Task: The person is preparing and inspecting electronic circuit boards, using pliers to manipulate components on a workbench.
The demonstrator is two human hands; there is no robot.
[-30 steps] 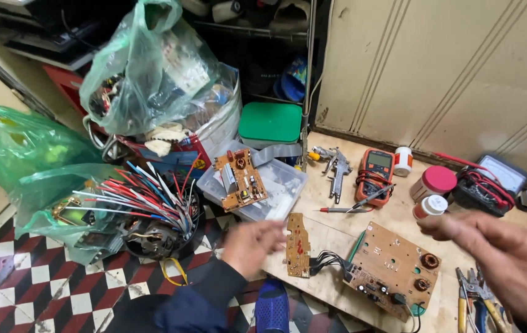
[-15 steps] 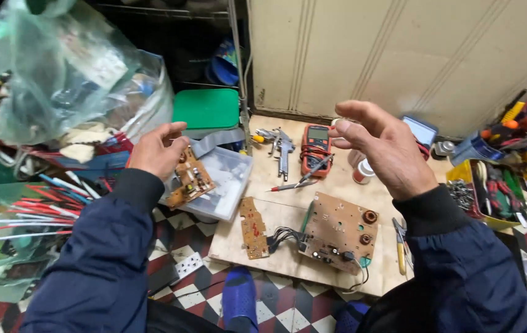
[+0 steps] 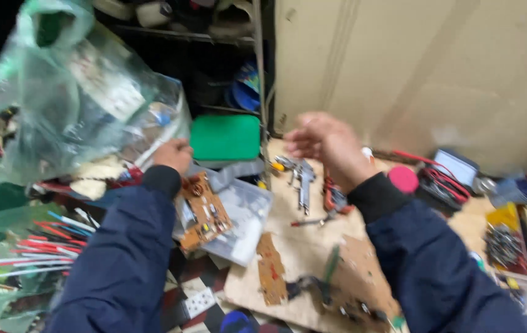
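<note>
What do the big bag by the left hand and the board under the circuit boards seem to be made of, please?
The bag looks like thin, translucent green plastic film: it is crinkled and glossy, and its contents show through. The left hand reaches to its lower edge. The board seems to be plywood or hardboard, a matte pale tan flat sheet with a straight edge; blur leaves the exact kind open.

Both arms, in dark blue sleeves, stretch up from the lower edge of the frame. The left hand (image 3: 172, 155) sits left of centre, fingers curled away. The right hand (image 3: 327, 145) is raised near centre, loosely closed, blurred.
</note>
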